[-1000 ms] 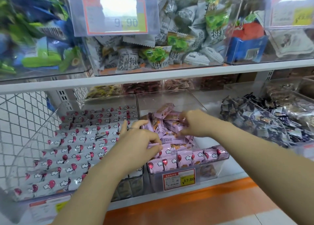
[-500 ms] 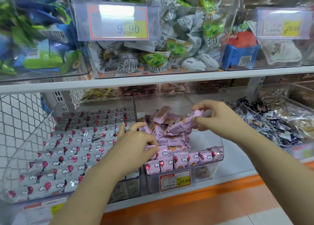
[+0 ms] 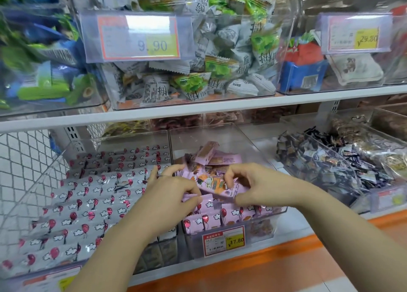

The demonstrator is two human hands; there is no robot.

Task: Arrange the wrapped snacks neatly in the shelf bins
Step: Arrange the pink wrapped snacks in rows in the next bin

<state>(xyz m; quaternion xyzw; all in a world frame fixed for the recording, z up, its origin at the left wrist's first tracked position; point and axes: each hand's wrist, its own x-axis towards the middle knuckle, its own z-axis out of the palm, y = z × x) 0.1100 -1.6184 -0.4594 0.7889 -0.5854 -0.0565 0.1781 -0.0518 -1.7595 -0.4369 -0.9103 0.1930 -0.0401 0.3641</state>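
The right hand (image 3: 257,183) pinches a purple snack bar (image 3: 217,184) in its fingers (image 3: 231,173); the left hand (image 3: 174,190) grips the near purple packs (image 3: 204,220) — a hard push could topple that row.

White shelf board (image 3: 198,112) runs straight across in front of me. Slotted white upright (image 3: 73,135) stands behind it on my left, and a second upright (image 3: 330,108) on my right. Wire mesh panel (image 3: 24,163) closes my left side. Orange floor strip (image 3: 264,267) runs along the shelf base, with pale tile (image 3: 343,285) beside it. Light is even.
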